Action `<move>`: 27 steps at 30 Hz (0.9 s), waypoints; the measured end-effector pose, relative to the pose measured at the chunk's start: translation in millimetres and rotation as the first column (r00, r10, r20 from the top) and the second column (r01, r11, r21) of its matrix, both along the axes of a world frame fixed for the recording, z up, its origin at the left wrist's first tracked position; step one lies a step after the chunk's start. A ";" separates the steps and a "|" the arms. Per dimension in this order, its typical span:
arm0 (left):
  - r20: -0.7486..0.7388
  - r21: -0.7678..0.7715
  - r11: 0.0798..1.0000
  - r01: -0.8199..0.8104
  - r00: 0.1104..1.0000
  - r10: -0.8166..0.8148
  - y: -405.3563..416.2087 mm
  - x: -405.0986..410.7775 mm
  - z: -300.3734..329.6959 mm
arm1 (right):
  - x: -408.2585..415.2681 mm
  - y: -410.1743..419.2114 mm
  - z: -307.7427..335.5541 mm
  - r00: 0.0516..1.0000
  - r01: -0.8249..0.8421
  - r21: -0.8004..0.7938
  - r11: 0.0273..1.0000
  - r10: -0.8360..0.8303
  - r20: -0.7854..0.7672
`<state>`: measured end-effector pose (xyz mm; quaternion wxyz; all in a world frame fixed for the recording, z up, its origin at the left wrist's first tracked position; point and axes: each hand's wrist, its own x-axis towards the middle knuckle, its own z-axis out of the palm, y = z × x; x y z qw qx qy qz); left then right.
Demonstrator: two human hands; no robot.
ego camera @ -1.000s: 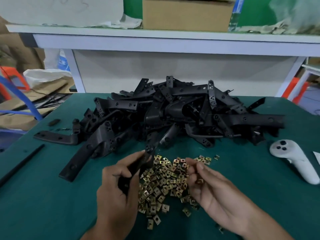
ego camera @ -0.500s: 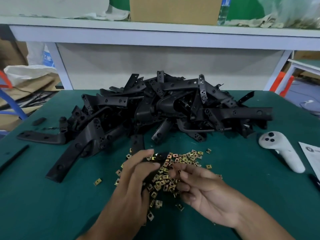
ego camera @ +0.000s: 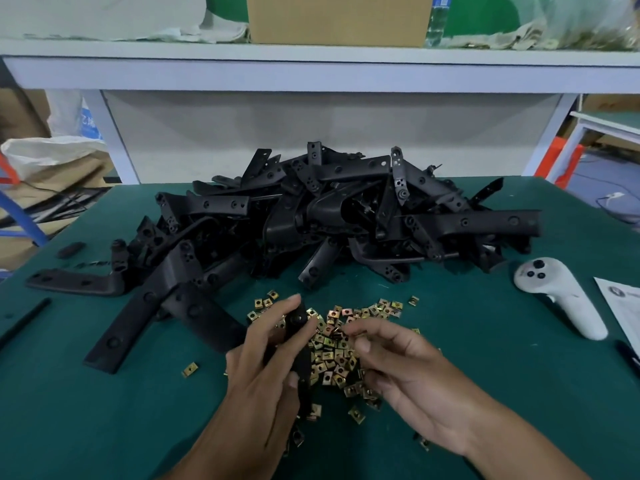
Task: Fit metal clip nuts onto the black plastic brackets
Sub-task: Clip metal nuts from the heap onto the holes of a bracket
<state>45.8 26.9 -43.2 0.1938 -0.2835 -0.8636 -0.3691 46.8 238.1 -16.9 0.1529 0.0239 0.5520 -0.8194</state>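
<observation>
Green mat table (ego camera: 86,427) under white shelf (ego camera: 311,69) carrying cardboard box (ego camera: 337,19). Big heap of black plastic brackets (ego camera: 346,220) across far middle of table. Scatter of brass-coloured clip nuts (ego camera: 332,355) near front edge, just below heap. Left hand (ego camera: 263,382) grips one black bracket (ego camera: 301,344) upright over nuts — fingers curled round it, thumb against its side. Right hand (ego camera: 408,372) hovers over nuts, fingers bent together at tips; whether nut is pinched cannot be told. White controller (ego camera: 561,296) lies right of heap.
</observation>
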 end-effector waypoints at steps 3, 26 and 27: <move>-0.083 0.040 0.998 -0.048 0.995 0.051 -0.7 -2.4 2.0 | 0.4 -1.4 3.2 1.000 0.018 0.091 0.996 -0.016 -0.026; 0.145 0.044 0.999 -0.018 0.989 0.011 -8.6 0.7 -1.9 | 2.5 -1.6 1.5 0.979 0.050 0.374 0.926 0.029 -0.202; 0.142 0.055 0.998 -0.001 0.990 -0.007 -9.1 0.0 -2.6 | 2.3 -0.8 0.3 0.978 0.067 0.382 0.922 0.016 -0.210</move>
